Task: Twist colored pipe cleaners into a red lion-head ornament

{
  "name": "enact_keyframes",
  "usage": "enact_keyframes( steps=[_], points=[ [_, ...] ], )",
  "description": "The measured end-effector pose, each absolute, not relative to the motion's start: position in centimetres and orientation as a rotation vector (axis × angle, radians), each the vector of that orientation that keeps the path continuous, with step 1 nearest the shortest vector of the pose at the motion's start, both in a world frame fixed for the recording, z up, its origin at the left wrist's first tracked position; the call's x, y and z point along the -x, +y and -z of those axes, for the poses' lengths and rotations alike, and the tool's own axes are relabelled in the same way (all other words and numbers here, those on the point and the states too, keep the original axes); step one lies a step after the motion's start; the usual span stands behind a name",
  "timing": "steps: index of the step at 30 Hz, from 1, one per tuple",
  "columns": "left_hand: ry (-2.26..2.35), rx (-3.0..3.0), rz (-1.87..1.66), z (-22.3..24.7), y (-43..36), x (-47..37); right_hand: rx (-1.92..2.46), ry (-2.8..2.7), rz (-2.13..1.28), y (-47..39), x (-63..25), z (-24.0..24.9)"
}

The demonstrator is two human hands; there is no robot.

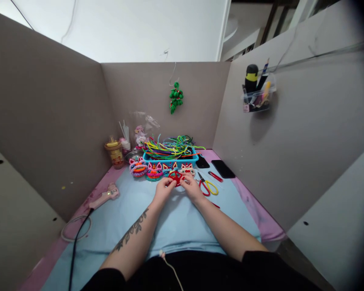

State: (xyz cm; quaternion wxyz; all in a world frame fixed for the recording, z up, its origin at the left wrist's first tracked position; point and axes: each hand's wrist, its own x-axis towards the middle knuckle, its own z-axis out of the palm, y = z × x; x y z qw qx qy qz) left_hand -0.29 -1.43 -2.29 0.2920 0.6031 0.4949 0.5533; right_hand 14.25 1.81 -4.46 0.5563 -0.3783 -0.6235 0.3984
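Between my two hands is a small red piece of craft work [176,177] with openings in it, seemingly bent from fuzzy stems. The fingers of my left hand [165,189] pinch its left side, and those of my right hand [191,188] pinch its right side. Just beyond stand several colourful animal-face pieces, among them a pink and orange one [138,167], a pink one with a teal base [154,171] and a cream and red one [188,169] partly behind my right fingers. Scissors with red and yellow handles [208,186] lie right of my right hand.
A blue basket [170,162] heaped with colourful stems [172,146] stands at the back. Left are a pink glue gun [105,197] with a black cord and a lidded cup [114,152]. Right lie a red cutter [215,176] and a black phone [223,169]. Grey partitions [157,97] enclose the table.
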Motion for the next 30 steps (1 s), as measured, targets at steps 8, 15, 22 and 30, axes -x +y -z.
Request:
enact_keyframes(
  steps=[8, 15, 22, 30],
  points=[
    [1.278, -1.65, -1.461, 1.6, -1.8, 0.3, 0.855, -1.392, -1.059, 1.8, -14.1, 4.4],
    [1.29, -1.635, -1.46, 2.3, -1.3, 0.2, 0.888, -1.429, -0.982, 2.0, -14.1, 4.8],
    [1.333, -1.521, -1.455, 2.5, -1.3, 0.3, 0.933, -1.472, -0.844, 1.1, -14.2, 3.8],
    [1.26, -1.272, -1.451, 1.7, -1.8, 0.5, 0.884, -1.706, -0.317, -0.2, -14.6, 3.0]
  ],
)
